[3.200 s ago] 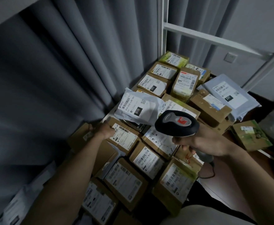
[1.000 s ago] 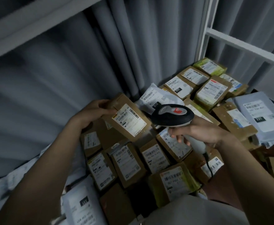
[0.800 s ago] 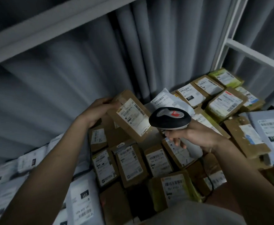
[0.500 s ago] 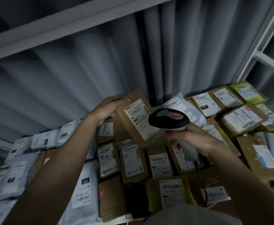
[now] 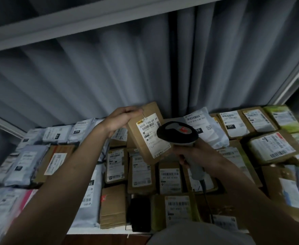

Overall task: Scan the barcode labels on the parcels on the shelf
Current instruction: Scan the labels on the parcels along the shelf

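Tilting brown parcel [image 5: 146, 131] steeper than 1 s ago, left hand [image 5: 123, 117] gripping top edge; right hand [image 5: 196, 154] wraps scanner [image 5: 178, 134] (label [image 5: 149, 133] faces it), scan seems imminent.

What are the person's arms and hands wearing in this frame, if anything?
Nothing shows on them: both forearms are bare to the frame edge, with no sleeves, gloves or watch. The left hand and right hand show no rings, though the dim light hides fine detail.

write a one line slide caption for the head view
Left hand lifts a cardboard parcel while right hand aims the scanner.
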